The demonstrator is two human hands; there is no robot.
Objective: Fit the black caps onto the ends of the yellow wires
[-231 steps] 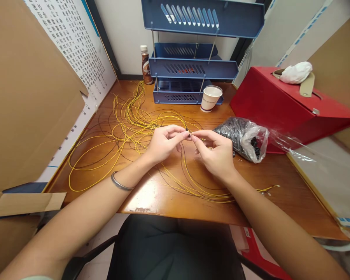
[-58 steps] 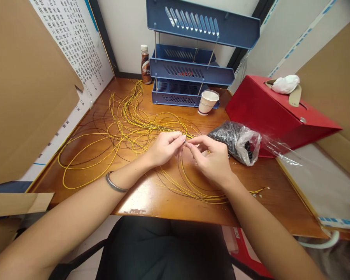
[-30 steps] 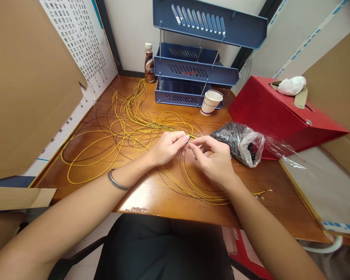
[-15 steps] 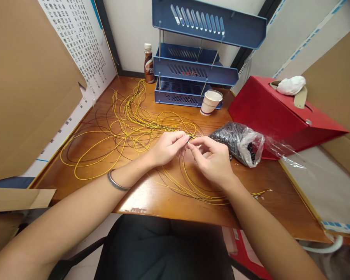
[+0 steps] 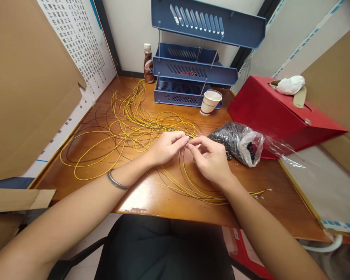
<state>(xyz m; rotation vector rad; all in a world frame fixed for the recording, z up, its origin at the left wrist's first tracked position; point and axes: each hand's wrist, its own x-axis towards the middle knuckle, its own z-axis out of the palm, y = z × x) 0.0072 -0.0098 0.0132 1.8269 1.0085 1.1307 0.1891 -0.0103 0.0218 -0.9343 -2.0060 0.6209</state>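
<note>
Left hand (image 5: 163,147) grip pinched shut on the end of a thin yellow wire (image 5: 189,137), thumb and forefinger tips together; right hand (image 5: 211,159) grip also pinched, fingertips meeting the left's at the same spot, holding a tiny dark piece too small to identify. Both hands hover just above the glossy brown wooden worktop (image 5: 151,194), near its middle. Silver metal bangle (image 5: 116,181) on left wrist. The held wire runs down into a loose tangle of yellow and dark thin wires (image 5: 119,132) spread over the left and centre of the worktop, loops also passing under the right hand toward the front edge. Just right of the hands, a clear plastic bag of small black parts (image 5: 239,142), lying against a red cardboard box (image 5: 277,112). Behind: white paper cup (image 5: 210,102), blue plastic three-tier letter tray (image 5: 192,66), small brown drink bottle (image 5: 147,64). Brown cardboard panel (image 5: 26,85) at left.
</note>
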